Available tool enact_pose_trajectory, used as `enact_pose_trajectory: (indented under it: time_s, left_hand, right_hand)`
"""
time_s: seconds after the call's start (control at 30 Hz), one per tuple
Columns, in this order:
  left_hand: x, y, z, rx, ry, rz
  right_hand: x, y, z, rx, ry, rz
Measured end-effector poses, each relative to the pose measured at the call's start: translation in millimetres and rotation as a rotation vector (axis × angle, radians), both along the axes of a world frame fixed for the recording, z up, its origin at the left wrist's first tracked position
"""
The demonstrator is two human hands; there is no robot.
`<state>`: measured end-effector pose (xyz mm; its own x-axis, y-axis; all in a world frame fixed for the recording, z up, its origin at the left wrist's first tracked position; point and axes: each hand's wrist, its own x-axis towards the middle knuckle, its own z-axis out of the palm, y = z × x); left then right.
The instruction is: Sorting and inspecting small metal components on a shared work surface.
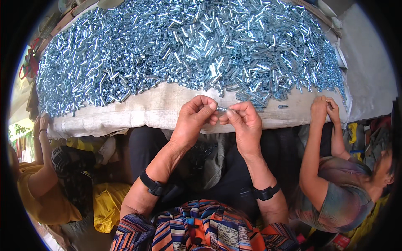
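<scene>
A slim, shiny metal sleeve (222, 109) spans the gap between my two hands, over the near edge of the pale woven cloth (138, 111). Thumb and forefinger of my left hand (194, 116) pinch one end. The other end is pinched by my right hand (245, 124), whose fingertips partly cover it. Just beyond my hands spreads a thick heap of bluish-silver metal sleeves (167, 54), with longer tubes and shorter pieces mixed together. One loose sleeve (283, 106) lies on the cloth, right of my right hand.
At the right, a person in a patterned shirt (343, 196) has both hands at the cloth's edge. Another person in a mustard top (46, 192) sits at the far left, hands by the cloth's corner. A yellow bag (109, 205) lies below, left of my legs.
</scene>
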<state>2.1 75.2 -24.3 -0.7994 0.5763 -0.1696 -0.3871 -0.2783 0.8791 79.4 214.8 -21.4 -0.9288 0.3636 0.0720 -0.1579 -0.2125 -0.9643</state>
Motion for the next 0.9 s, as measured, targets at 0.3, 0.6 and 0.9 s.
enact_pose_trajectory:
  time_s: [0.3,0.6,0.9]
  left_hand:
    - [7,2,-2,0.045,0.116,0.047]
    - [-1,10,-12,-0.504,0.78,0.119]
    - [-11,1,-21,-0.736,1.004,0.172]
  right_hand:
    - [0,4,-2,-0.026,0.029,0.049]
    - [-4,5,-20,0.224,-0.061,-0.093]
    - [-34,-4,-11,1.068,0.057,-0.076]
